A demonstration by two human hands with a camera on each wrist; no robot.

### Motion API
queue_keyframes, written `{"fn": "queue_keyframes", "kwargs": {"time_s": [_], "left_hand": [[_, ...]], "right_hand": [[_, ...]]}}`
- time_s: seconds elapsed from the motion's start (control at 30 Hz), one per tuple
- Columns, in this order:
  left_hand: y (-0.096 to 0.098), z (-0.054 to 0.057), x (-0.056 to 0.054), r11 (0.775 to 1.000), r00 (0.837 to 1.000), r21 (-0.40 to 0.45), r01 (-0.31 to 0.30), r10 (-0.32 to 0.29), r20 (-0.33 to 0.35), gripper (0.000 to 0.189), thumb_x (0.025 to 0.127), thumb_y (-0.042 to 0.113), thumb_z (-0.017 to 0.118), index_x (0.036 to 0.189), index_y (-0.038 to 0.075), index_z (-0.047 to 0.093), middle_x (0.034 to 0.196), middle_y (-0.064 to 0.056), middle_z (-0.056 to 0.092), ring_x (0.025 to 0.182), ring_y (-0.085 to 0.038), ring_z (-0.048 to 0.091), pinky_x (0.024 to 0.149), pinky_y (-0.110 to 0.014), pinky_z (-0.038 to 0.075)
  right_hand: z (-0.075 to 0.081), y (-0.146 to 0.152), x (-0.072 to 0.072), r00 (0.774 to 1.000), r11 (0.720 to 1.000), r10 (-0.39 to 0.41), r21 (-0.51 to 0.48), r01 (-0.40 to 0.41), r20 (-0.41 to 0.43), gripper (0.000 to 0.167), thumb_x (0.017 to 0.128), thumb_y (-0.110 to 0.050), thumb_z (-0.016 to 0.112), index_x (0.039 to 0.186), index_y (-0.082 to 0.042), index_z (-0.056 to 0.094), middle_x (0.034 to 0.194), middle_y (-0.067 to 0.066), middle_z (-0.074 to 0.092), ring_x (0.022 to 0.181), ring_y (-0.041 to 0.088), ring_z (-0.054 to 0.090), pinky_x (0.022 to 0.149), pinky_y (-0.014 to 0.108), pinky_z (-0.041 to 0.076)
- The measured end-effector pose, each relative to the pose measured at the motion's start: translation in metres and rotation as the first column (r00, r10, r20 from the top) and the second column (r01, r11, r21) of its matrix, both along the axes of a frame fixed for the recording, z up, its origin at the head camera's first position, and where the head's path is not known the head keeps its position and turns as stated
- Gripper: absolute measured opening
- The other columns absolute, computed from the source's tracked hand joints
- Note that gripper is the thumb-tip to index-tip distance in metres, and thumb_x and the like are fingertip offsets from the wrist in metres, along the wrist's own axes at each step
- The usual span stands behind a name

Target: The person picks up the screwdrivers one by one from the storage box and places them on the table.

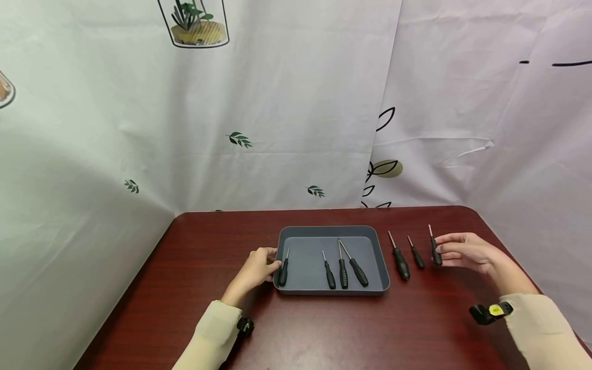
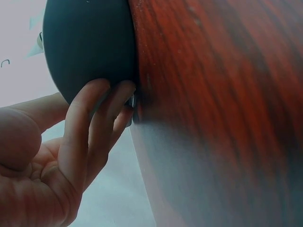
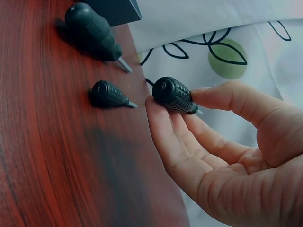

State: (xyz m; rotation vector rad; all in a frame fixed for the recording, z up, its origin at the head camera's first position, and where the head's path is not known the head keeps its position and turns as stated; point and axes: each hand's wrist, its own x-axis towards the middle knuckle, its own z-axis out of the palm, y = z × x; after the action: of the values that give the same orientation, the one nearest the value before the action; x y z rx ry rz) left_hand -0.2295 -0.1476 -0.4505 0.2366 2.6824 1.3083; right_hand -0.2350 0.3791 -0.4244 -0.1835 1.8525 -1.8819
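Note:
My right hand (image 1: 469, 253) pinches a small black-handled screwdriver (image 3: 174, 96) between thumb and fingers, its shaft pointing away from me. In the right wrist view that handle is lifted above the tabletop. At the left end of a grey tray (image 1: 324, 293), my left hand (image 1: 252, 270) grips the side, thumb at the rim and fingers against the outer wall (image 2: 90, 47). Inside the tray lie several black screwdrivers: one by the left wall (image 1: 283, 271), the others grouped right of centre, such as a long one (image 1: 358, 272).
Between the tray and my right hand, a thick-handled screwdriver (image 1: 401, 263) and a smaller one (image 1: 418, 258) lie on the reddish-brown table (image 1: 324, 329). Pale printed cloth (image 1: 287, 103) hangs behind the table's far edge and along its sides.

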Motion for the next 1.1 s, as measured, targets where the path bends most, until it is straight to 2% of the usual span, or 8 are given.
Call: {"fn": "queue_keyframes", "kwargs": {"time_s": [0.23, 0.53, 1.1], "left_hand": [[-0.0006, 0.0000, 0.0008, 1.000, 1.000, 0.005, 0.005, -0.005, -0.001, 0.043, 0.094, -0.002, 0.065, 0.134, -0.014, 0.054, 0.104, -0.021, 0.069, 0.080, -0.025, 0.070, 0.056, -0.033, 0.061], [-0.0007, 0.0010, -0.0001, 1.000, 1.000, 0.002, 0.004, -0.004, 0.005, 0.043, 0.095, -0.001, 0.065, 0.134, -0.013, 0.054, 0.105, -0.021, 0.069, 0.077, -0.024, 0.071, 0.056, -0.034, 0.061], [-0.0012, -0.0011, -0.0011, 1.000, 1.000, 0.021, 0.017, -0.017, 0.000, 0.042, 0.095, -0.001, 0.064, 0.134, -0.012, 0.054, 0.105, -0.020, 0.069, 0.083, -0.025, 0.071, 0.057, -0.033, 0.061]], "right_hand": [[-0.0034, 0.0042, -0.0022, 1.000, 1.000, 0.008, 0.011, -0.008, 0.008, 0.030, 0.099, 0.004, 0.053, 0.101, -0.021, 0.071, 0.096, 0.002, 0.068, 0.086, 0.016, 0.068, 0.079, 0.035, 0.061], [-0.0022, 0.0069, -0.0032, 1.000, 0.999, -0.016, 0.053, 0.014, 0.026, 0.029, 0.099, 0.003, 0.054, 0.101, -0.021, 0.071, 0.095, 0.002, 0.068, 0.084, 0.016, 0.069, 0.079, 0.036, 0.061], [-0.0041, 0.0056, -0.0093, 0.998, 0.980, -0.052, 0.193, 0.043, 0.045, 0.022, 0.098, 0.002, 0.054, 0.104, -0.012, 0.070, 0.093, 0.003, 0.067, 0.082, 0.015, 0.068, 0.077, 0.037, 0.061]]}}
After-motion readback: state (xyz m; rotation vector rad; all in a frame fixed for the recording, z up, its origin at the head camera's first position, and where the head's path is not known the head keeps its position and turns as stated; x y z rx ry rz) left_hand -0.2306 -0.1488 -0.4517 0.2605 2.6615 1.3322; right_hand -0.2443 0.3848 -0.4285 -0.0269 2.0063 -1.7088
